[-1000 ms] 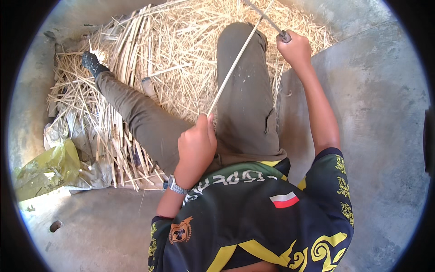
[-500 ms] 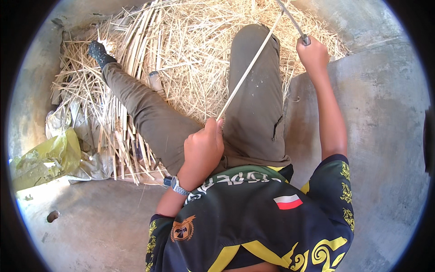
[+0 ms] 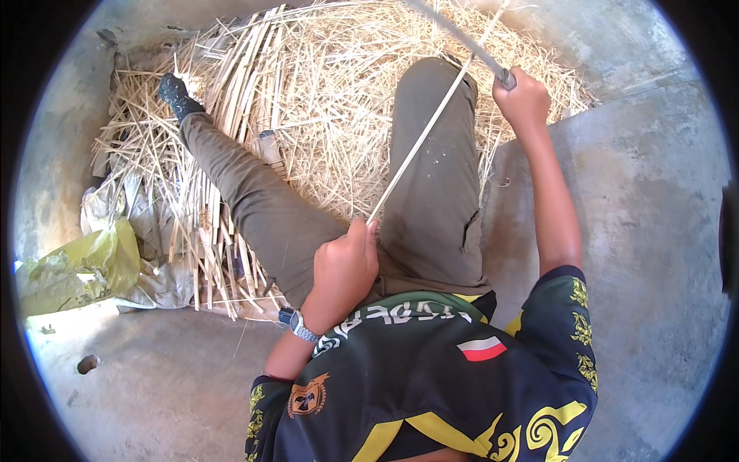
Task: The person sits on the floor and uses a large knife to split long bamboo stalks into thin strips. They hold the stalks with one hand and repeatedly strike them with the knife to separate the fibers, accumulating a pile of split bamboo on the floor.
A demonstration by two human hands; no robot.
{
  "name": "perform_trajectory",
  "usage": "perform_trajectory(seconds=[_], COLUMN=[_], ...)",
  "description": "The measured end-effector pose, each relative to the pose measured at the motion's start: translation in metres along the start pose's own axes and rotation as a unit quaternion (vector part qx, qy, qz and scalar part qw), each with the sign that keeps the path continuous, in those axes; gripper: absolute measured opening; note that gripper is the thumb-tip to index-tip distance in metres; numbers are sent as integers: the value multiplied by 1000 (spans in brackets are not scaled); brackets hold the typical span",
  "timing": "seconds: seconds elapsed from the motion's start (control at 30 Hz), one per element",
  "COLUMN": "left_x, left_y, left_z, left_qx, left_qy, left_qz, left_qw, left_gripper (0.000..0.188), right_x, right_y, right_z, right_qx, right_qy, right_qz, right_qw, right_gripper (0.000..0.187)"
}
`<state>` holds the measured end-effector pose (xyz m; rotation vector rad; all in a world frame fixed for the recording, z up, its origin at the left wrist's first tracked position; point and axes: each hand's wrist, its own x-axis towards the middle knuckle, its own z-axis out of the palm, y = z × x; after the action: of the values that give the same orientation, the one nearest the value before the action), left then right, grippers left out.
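Note:
My left hand (image 3: 346,262) is closed in front of my lap around the lower end of a thin, pale bamboo strip (image 3: 426,132). The strip slants up and away to the right, passing over my bent right knee. Out to the right, my right hand (image 3: 524,102) is a fist around a long, narrow grey knife (image 3: 466,42). Its blade points to the far left, past the top edge of the picture, and is blurred. Knife and strip cross beyond the knee; whether they touch I cannot tell.
Curly pale shavings (image 3: 331,115) cover the floor ahead, between and beyond my legs. Several split bamboo strips (image 3: 242,73) lie in a bundle along my left leg. A yellow plastic bag (image 3: 104,266) lies at the left. Concrete walls (image 3: 639,38) close in the far side.
My right hand has shifted slightly left and nearer, and the knife has swung to slant further left. The left hand has come slightly nearer, still holding the strip.

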<state>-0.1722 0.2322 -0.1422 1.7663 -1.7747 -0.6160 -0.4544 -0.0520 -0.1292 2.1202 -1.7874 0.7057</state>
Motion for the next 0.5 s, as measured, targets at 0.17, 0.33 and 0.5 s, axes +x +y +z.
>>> perform_trajectory(seconds=[0.17, 0.33, 0.5], left_x=[1, 11, -2], left_y=[-2, 1, -8], left_z=[2, 13, 5], left_qx=[-7, -17, 14], left_qy=[-5, 13, 27], left_qz=[8, 40, -7], left_qw=[1000, 999, 1000], left_gripper=[27, 27, 28], right_x=[31, 68, 55], right_y=[55, 53, 19], right_z=[16, 7, 0], right_qx=[-26, -90, -2], right_qy=[29, -96, -77], right_qz=[-76, 202, 181], right_qw=[996, 970, 980], right_gripper=[28, 39, 33])
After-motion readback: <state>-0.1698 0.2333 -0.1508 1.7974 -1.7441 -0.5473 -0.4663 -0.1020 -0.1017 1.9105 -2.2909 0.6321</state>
